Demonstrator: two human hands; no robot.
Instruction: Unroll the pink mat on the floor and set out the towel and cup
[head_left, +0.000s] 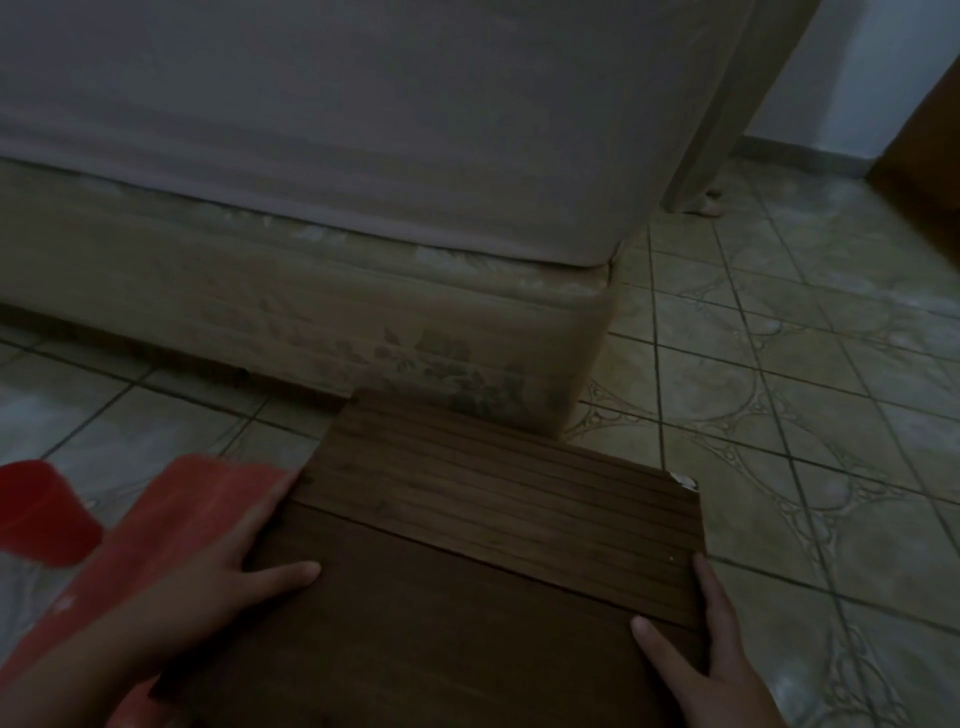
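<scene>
Pink mat (171, 540): a salmon-pink, soft-looking sheet lying on the tiled floor (779, 415) at lower left, partly overlain by a dark brown slatted wooden board (467, 545); in the dim light its texture cannot be made out, and whether any part is rolled is not visible. Red cup (44, 512): a plain red cup at the far left edge, just beside the mat's left margin, blurred; it is unclear whether it rests on the floor. The towel cannot be told apart with certainty.

Left hand (228, 571): laid on the board's left edge where it meets the pink mat, fingers (291, 571) spread flat on the wood, the grip open and pinching nothing. Right hand (701, 654): at the board's right edge, thumb on top and fingers along the side, a loose grip around the edge rather than a closed one.

Surroundings: the board's far end touches the corner of a beige floral-patterned bed base (363, 322), which carries a mattress under a pale grey sheet (337, 114). Beyond the bed corner, a pale upright leg (727, 104) stands on the floor, a bare foot (704, 205) beside it.
</scene>
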